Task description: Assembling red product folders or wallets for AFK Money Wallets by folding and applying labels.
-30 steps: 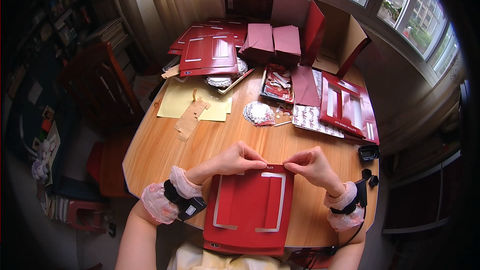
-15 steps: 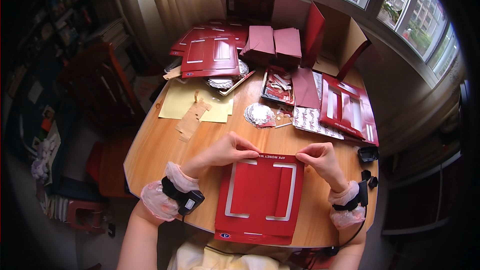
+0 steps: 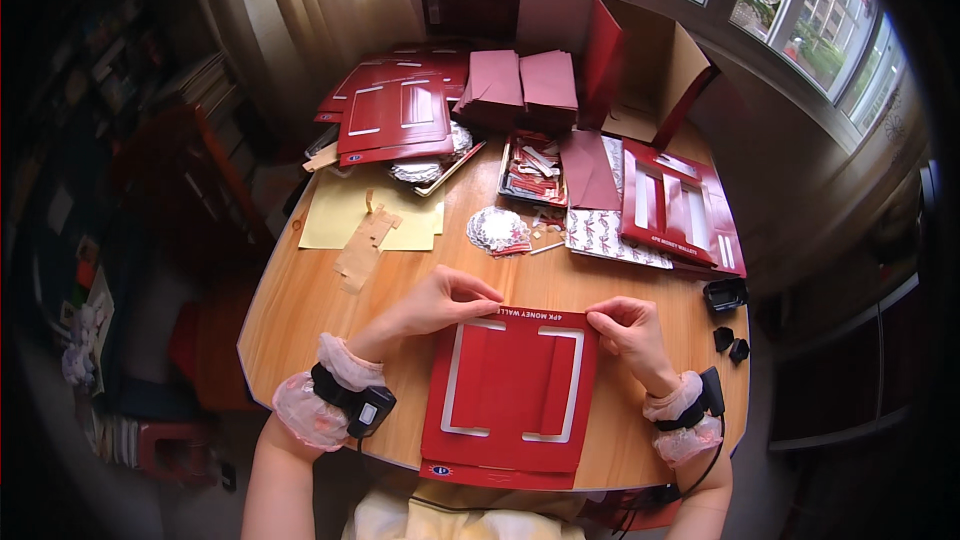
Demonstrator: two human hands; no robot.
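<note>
My left hand [image 3: 432,302] and right hand [image 3: 636,340] pinch a red card [image 3: 515,380] by far corners at the bare near table edge [image 3: 400,446].

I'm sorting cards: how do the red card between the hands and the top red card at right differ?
The left hand and right hand pinch the near card; the right-side card is untouched. The near card's lettering runs along its far edge, the right-side card's along its near edge. Both are red with pale markings.

Open tabletop [image 3: 540,280] beyond fingers [image 3: 604,319], lacy stack [image 3: 497,228] blocking ahead, red cardboard [image 3: 676,205] right
</note>
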